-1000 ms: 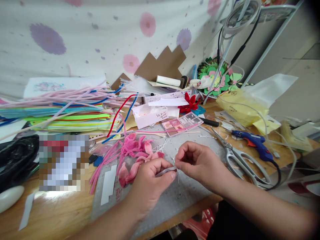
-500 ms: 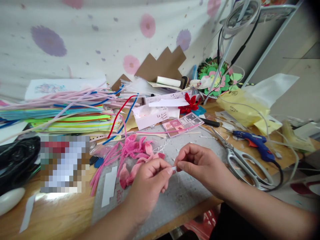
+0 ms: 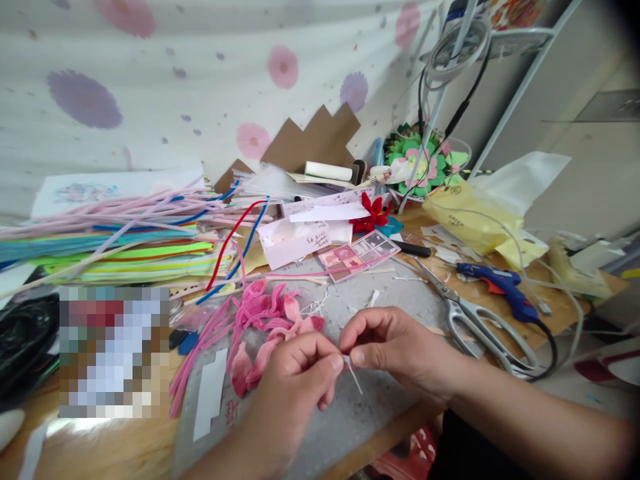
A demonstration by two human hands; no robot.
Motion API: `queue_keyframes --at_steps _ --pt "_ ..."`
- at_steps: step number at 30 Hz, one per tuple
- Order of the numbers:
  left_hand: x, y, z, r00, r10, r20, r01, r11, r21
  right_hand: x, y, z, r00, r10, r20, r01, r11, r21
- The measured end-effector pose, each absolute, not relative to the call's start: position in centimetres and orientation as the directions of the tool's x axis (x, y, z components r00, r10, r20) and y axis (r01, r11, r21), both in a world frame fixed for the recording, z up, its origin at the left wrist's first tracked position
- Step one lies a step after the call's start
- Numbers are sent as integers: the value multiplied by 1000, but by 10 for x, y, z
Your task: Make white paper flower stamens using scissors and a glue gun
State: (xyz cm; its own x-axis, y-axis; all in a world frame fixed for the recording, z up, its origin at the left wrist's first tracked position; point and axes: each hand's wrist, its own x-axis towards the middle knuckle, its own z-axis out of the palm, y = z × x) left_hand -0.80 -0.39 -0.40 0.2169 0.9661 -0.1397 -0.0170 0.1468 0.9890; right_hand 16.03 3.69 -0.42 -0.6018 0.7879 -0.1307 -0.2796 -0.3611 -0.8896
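A thin white strip runs between my two hands over the grey cutting mat, its loose tail hanging down. My left hand is closed, thumb and forefinger pinching one end. My right hand pinches it too, its fingertips almost touching the left ones; the exact grip points are partly hidden. Just beyond my left hand lie pink fuzzy pipe-cleaner petals with long stems. Several thin white pieces are scattered behind the hands. To the right of my right hand rest large grey-handled scissors.
Stacks of coloured pipe cleaners fill the left. A blue glue gun with a black cord lies right, near a yellow bag. A stepped white paper piece is on the mat. At the back are a red flower and brown cardboard.
The view has shifted slightly, moving the scene left and down. My hands stay pinched together, and the white strip's tail now shows clearly below the fingertips.
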Motion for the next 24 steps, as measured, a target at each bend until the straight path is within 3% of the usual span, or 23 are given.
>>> queue_keyframes --at_steps 8,16,24 --pt "-5 -4 3 143 988 -62 268 21 963 158 36 1 -571 812 -118 -232 -297 -926" --pt "-6 -9 3 110 994 4 332 -41 943 159 34 1 -542 840 -16 -169 -127 -977" --pt "-4 -7 7 124 992 19 334 -59 941 157 30 4 -469 879 89 66 135 -989"
